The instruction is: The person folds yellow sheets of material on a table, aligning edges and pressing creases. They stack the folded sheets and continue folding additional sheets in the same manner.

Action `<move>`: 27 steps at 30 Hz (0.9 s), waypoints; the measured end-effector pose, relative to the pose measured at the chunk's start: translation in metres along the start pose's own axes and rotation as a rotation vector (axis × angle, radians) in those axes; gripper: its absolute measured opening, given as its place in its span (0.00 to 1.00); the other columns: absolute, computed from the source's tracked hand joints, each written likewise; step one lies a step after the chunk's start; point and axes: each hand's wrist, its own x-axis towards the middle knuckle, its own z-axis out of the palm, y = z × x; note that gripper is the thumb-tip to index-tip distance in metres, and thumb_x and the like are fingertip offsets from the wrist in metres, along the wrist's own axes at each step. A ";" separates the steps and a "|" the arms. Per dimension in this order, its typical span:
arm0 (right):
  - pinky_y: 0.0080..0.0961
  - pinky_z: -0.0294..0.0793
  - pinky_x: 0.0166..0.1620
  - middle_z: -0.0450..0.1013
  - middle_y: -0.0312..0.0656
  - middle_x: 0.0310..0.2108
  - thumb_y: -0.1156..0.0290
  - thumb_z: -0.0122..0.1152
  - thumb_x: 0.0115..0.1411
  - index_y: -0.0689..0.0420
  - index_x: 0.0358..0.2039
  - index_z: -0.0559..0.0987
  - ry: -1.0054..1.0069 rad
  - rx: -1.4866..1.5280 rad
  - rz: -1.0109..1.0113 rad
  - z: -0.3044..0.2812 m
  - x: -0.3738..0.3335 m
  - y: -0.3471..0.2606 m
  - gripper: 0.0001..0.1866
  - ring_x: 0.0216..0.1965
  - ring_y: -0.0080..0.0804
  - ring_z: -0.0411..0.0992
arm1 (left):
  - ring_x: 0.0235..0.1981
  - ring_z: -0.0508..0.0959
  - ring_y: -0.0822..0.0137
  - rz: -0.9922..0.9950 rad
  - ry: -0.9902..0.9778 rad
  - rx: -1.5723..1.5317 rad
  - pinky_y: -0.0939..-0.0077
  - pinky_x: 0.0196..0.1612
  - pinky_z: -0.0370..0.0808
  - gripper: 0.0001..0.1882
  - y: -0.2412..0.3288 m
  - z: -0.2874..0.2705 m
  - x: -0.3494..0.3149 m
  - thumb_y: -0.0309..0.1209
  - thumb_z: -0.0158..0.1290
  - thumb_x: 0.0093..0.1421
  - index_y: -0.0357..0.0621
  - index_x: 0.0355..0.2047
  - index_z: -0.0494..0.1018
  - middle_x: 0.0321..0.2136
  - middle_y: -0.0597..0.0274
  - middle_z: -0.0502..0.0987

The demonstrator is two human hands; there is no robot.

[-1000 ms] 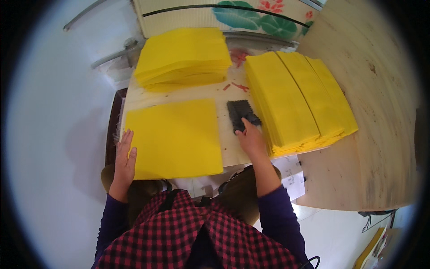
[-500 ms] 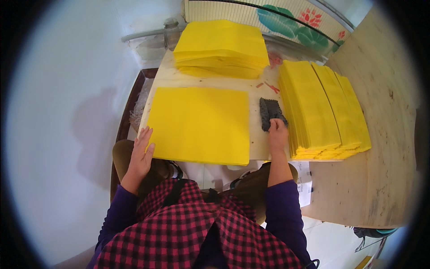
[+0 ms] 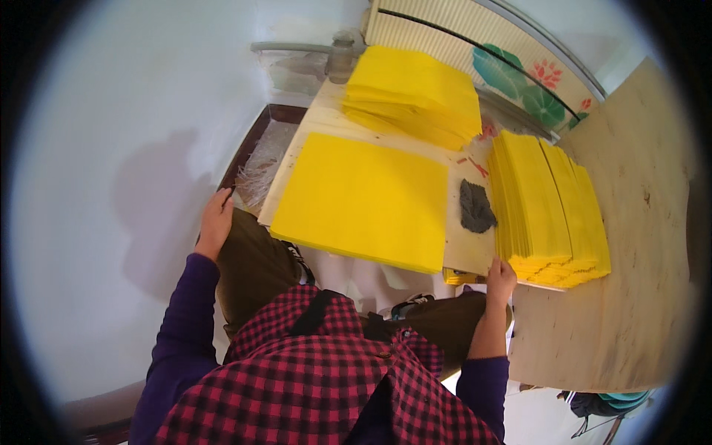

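A flat, square yellow stack of sheets (image 3: 363, 200) lies on the pale wooden table (image 3: 463, 254) in front of me. Neither hand touches it. My left hand (image 3: 215, 225) is left of the table, its fingers bent together over the dark brown wooden edge (image 3: 252, 141) near the wall. My right hand (image 3: 501, 280) is closed at the table's front edge, below the right-hand yellow stacks; its fingertips are partly hidden. A crumpled dark grey cloth (image 3: 476, 206) lies loose between the square stack and those on the right.
A thicker yellow pile (image 3: 411, 93) stands at the back. Upright-looking rows of yellow sheets (image 3: 530, 208) fill the right side. Red scraps (image 3: 478, 167) lie near the cloth. Behind are a glass jar (image 3: 341, 58) and a painted slatted panel (image 3: 437, 33). A wooden board (image 3: 615, 222) stands at right.
My right hand has let go of the grey cloth and moved down to the table's front edge. My left hand has left the square stack's side for the brown edge. The view has turned.
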 end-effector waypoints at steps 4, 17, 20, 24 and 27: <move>0.40 0.70 0.28 0.72 0.54 0.21 0.59 0.56 0.58 0.64 0.21 0.75 -0.103 -0.423 0.025 -0.031 -0.010 0.026 0.19 0.22 0.48 0.70 | 0.52 0.72 0.52 -0.048 -0.143 0.105 0.64 0.54 0.68 0.15 -0.015 0.007 0.025 0.36 0.50 0.59 0.39 0.41 0.76 0.46 0.47 0.75; 0.40 0.69 0.51 0.72 0.63 0.44 0.46 0.55 0.53 0.68 0.38 0.79 -0.631 -0.746 0.287 -0.058 0.002 0.068 0.32 0.48 0.56 0.71 | 0.41 0.78 0.51 -0.102 -0.623 0.564 0.60 0.43 0.74 0.19 -0.007 0.012 0.046 0.41 0.47 0.55 0.40 0.34 0.80 0.38 0.49 0.79; 0.40 0.69 0.51 0.72 0.62 0.44 0.52 0.53 0.53 0.66 0.39 0.79 -0.638 -0.761 0.259 -0.055 0.003 0.060 0.27 0.47 0.56 0.71 | 0.42 0.79 0.53 -0.124 -0.648 0.555 0.62 0.43 0.74 0.17 0.011 0.001 0.047 0.38 0.46 0.54 0.43 0.35 0.80 0.39 0.51 0.79; 0.40 0.69 0.52 0.71 0.62 0.46 0.53 0.52 0.54 0.65 0.42 0.78 -0.610 -0.851 0.120 -0.055 0.005 0.050 0.27 0.49 0.55 0.70 | 0.44 0.78 0.55 -0.159 -0.658 0.520 0.63 0.44 0.74 0.16 0.024 -0.011 0.047 0.35 0.46 0.55 0.45 0.37 0.80 0.41 0.53 0.79; 0.40 0.67 0.54 0.71 0.60 0.47 0.54 0.51 0.55 0.63 0.42 0.78 -0.618 -0.829 0.110 -0.058 0.005 0.049 0.25 0.50 0.54 0.70 | 0.45 0.78 0.55 -0.150 -0.645 0.516 0.63 0.45 0.74 0.17 0.027 -0.014 0.049 0.35 0.46 0.55 0.44 0.38 0.80 0.42 0.53 0.79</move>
